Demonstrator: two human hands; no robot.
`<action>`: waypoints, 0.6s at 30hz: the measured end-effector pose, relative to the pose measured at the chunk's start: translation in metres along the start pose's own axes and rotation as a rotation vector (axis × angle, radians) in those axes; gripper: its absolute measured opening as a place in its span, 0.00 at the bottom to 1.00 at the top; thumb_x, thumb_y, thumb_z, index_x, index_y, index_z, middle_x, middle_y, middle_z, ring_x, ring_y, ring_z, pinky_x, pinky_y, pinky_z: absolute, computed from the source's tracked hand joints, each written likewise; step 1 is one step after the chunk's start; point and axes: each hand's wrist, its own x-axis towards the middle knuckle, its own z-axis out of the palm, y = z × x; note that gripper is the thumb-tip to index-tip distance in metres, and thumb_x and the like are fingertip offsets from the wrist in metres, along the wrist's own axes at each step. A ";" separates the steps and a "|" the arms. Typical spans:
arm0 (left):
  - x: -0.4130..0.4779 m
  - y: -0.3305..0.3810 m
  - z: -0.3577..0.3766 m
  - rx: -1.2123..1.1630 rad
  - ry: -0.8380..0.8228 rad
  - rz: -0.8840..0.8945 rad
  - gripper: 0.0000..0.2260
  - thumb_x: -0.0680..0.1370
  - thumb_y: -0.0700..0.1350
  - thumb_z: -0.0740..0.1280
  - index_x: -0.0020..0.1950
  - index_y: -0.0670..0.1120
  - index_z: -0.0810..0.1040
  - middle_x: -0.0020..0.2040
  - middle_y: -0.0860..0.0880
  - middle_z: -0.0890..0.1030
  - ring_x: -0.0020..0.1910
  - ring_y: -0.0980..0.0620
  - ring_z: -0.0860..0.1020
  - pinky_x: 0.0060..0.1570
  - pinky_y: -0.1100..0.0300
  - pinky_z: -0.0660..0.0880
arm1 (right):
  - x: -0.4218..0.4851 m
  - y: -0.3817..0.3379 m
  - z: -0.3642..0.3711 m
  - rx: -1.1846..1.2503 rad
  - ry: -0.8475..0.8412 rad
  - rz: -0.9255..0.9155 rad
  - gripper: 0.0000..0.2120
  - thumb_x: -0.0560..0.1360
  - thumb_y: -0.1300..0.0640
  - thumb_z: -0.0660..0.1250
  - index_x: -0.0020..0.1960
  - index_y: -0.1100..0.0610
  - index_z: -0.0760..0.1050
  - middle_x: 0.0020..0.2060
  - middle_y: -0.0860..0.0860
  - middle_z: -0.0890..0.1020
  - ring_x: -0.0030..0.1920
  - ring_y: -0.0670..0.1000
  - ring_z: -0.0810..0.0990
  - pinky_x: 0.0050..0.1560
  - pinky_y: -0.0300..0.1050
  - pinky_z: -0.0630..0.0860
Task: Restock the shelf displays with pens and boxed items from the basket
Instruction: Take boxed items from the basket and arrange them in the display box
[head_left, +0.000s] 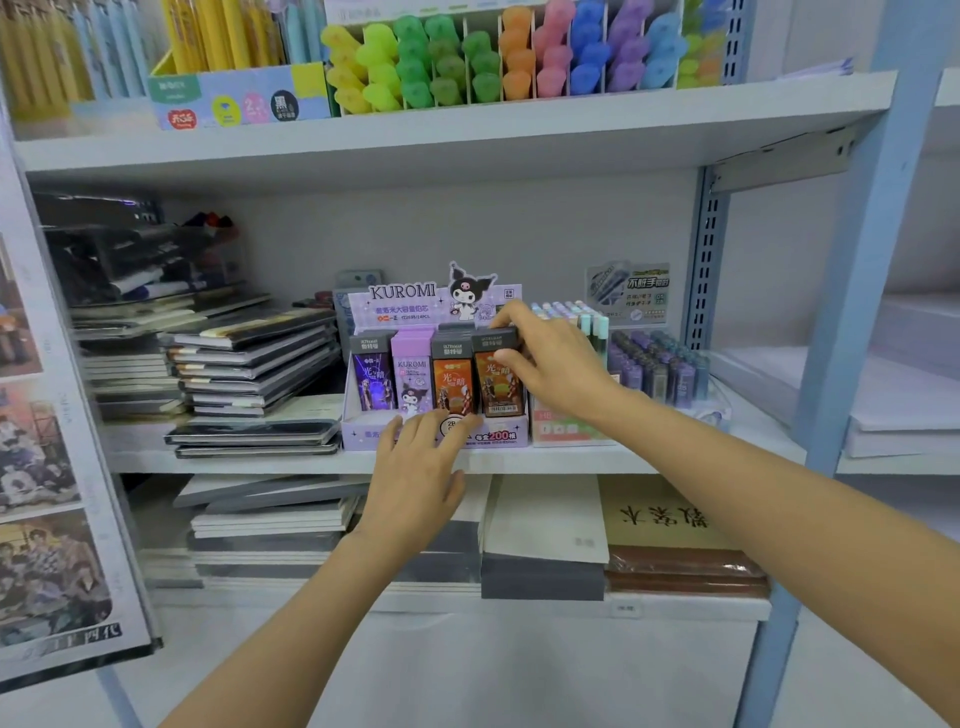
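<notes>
Right hand (550, 364) is pinching the orange box (496, 387), best sliding straight down; flat-fingered left hand (415, 467) below is bracing the display tray (361, 434)

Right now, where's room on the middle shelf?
The shelf is bare at its right end, between the purple refill tray and the blue post. From the notebook stacks to the Kuromi display it's packed.

Four small boxes (413, 374) are stood upright side by side in the lilac Kuromi display (434, 306). The rightmost orange box (493, 387) is pinched by the right hand (553, 364).
</notes>
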 end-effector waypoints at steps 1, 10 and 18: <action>0.000 0.000 0.000 -0.001 0.000 -0.004 0.26 0.74 0.44 0.68 0.72 0.52 0.69 0.64 0.46 0.74 0.65 0.44 0.71 0.68 0.44 0.62 | 0.000 0.001 0.002 -0.008 0.006 0.005 0.10 0.79 0.54 0.64 0.59 0.53 0.69 0.40 0.50 0.80 0.44 0.58 0.77 0.47 0.51 0.74; 0.002 -0.001 0.000 0.004 -0.011 -0.013 0.25 0.77 0.46 0.64 0.73 0.54 0.65 0.64 0.49 0.72 0.64 0.47 0.70 0.69 0.47 0.60 | 0.011 0.010 -0.007 0.034 -0.110 0.070 0.09 0.79 0.56 0.65 0.56 0.55 0.67 0.42 0.51 0.79 0.40 0.52 0.74 0.46 0.51 0.73; 0.000 -0.002 -0.003 0.001 -0.008 -0.014 0.24 0.77 0.45 0.63 0.73 0.54 0.66 0.62 0.50 0.72 0.62 0.48 0.70 0.68 0.49 0.61 | 0.018 0.015 -0.011 0.056 -0.139 0.113 0.10 0.78 0.56 0.67 0.51 0.52 0.65 0.39 0.48 0.78 0.35 0.43 0.73 0.39 0.44 0.68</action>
